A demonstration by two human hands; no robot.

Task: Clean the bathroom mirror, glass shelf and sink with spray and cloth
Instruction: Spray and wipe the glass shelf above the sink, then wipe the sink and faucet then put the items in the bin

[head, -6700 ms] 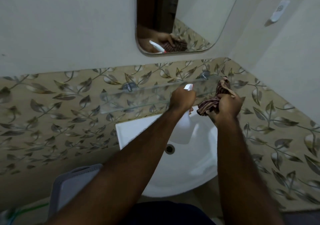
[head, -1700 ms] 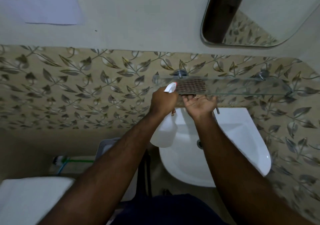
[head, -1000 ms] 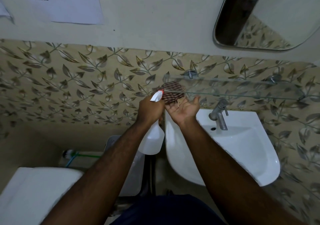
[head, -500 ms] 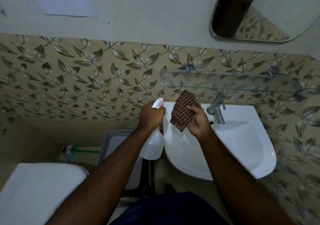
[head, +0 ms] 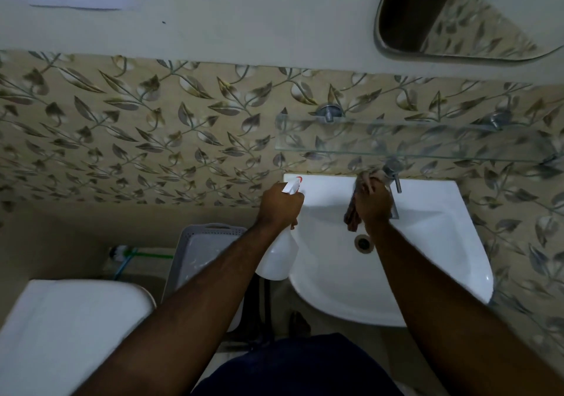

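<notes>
My left hand (head: pixel 280 206) grips a white spray bottle (head: pixel 279 258) by its neck, its nozzle pointing toward the back left corner of the white sink (head: pixel 427 243). My right hand (head: pixel 374 202) holds a brown checked cloth (head: pixel 352 212) against the metal tap (head: pixel 392 171) at the back of the basin. Part of the cloth hangs down below my hand. The glass shelf (head: pixel 427 142) runs along the leaf-patterned wall just above the tap. The mirror (head: pixel 457 14) hangs at the upper right, partly cut off by the frame.
A grey perforated basket (head: pixel 201 252) stands on the floor left of the sink. A white toilet lid (head: pixel 67 334) fills the lower left. A brush with a green handle (head: pixel 137 253) lies along the wall. The sink drain (head: pixel 363 243) is below my right hand.
My right hand took the cloth off the glass shelf, brought it down past the basin's left side and now presses it at the tap. The spray bottle stays in my left hand.
</notes>
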